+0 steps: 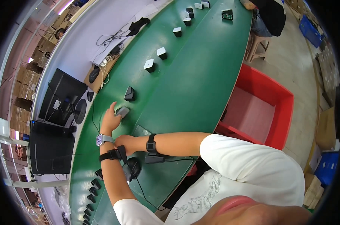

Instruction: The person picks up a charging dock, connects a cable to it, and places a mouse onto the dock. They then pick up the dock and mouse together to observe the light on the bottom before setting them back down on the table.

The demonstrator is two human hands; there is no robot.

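Observation:
My left hand (110, 119), with a watch on its wrist, reaches over the green table. Its thumb and forefinger are around a small box (122, 111) with a grey top, which sits tilted. Just beyond stands a similar black box (129, 93). My right hand (125, 144) is bent in close beside my left wrist; its fingers are hidden behind that wrist, so what they hold does not show. Below it, partly behind my left forearm, lies a rounded black device (133, 168). A thin clear-looking flat piece (141, 131) rests near my right hand.
More small boxes with pale tops (161, 53) run along the green table (200, 71) to its far end. Several black ones (90, 198) line the near left. A monitor (61, 97) stands left, a red bin (265, 84) right. Another person (269, 17) sits far right.

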